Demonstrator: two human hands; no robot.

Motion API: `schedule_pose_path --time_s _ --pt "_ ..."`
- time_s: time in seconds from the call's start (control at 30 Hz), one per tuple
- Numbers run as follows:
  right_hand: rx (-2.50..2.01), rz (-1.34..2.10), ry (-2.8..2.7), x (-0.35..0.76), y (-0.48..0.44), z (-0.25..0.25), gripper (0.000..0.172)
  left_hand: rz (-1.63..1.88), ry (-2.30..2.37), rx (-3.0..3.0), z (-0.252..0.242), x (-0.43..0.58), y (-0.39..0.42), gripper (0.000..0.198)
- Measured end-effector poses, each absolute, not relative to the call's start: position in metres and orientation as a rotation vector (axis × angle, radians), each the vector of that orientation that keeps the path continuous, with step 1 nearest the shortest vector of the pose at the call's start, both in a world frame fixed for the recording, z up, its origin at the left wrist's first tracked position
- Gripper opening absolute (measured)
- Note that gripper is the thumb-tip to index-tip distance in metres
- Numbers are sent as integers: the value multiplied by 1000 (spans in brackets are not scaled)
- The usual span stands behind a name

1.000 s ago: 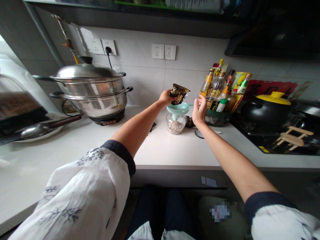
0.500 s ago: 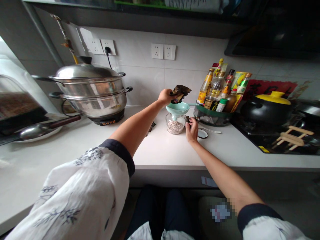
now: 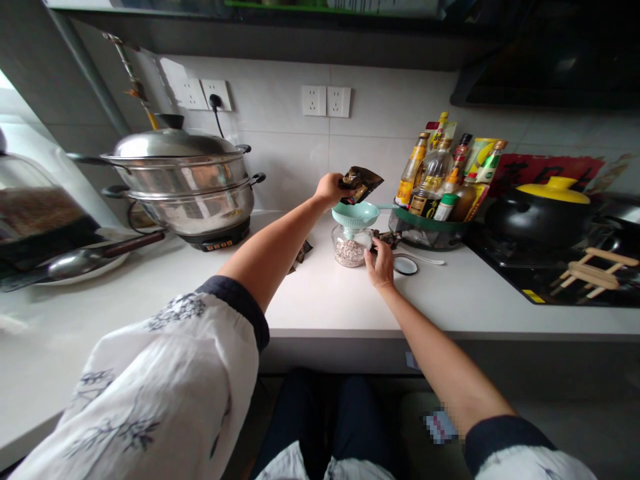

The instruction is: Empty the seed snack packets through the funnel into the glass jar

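Clamping the glossy packet (image 3: 364, 183) by one end, the left hand (image 3: 330, 189) holds it above the funnel (image 3: 356, 214); likely light, pliable, slippery: pinch there. The right hand (image 3: 381, 263): grip apart, beside the jar (image 3: 349, 253).

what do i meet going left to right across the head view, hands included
Dark-handled metal utensil, steel steamer pot, left hand, glass jar, right hand, green-rimmed container, yellow-lidded black pot.
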State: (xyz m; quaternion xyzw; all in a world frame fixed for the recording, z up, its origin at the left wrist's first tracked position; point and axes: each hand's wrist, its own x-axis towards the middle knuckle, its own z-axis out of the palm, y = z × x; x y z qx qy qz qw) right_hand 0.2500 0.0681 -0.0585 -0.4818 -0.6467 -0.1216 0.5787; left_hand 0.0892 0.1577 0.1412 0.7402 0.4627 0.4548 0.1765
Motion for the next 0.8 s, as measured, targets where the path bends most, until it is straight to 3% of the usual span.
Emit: schedule_pose_path --time_s 0.17,0.53,0.8 --pt "-1139 -290 -1481 250 69 -59 42 1294 1310 2112 144 90 155 26" --pt "-1136 -271 -1439 252 69 -59 41 1279 1081 1863 142 90 148 44" --pt "-1117 -251 -1431 252 70 -59 39 1217 1010 1770 140 88 152 40"
